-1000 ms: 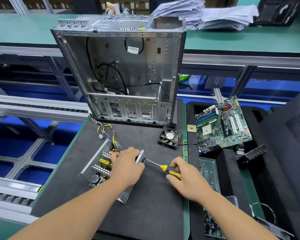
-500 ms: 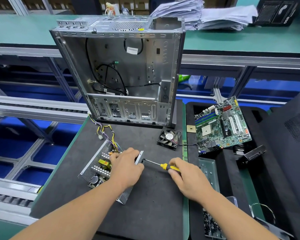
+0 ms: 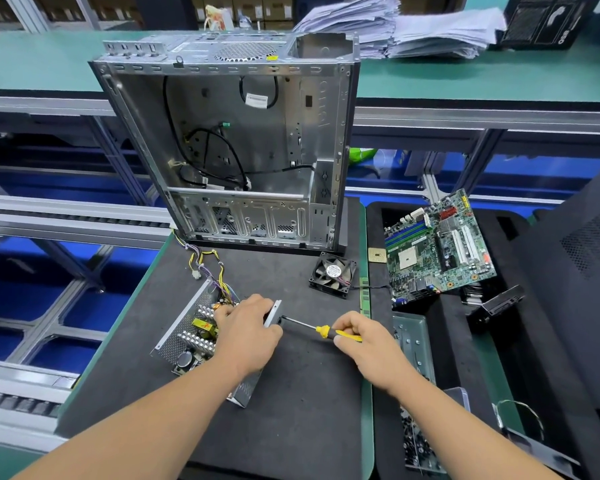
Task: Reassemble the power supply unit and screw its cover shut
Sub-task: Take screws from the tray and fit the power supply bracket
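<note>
Two hands work on the power supply unit, which lies open on the black mat, in front of the big computer case. The left hand presses down on the unit's near side, its fingers curled over the metal edge. The right hand grasps the screwdriver by its yellow handle, and the thin tip points at the unit's side wall.

The tip could slip off the screw (I cannot see the screw itself) and poke the left hand, because that hand sits right next to it. The unit could also slide if the left hand lets up.

The unit is a shiny metal box with tiny holes, and bumpy silver fins and coloured wires show inside. The mat looks soft and dull.
</note>
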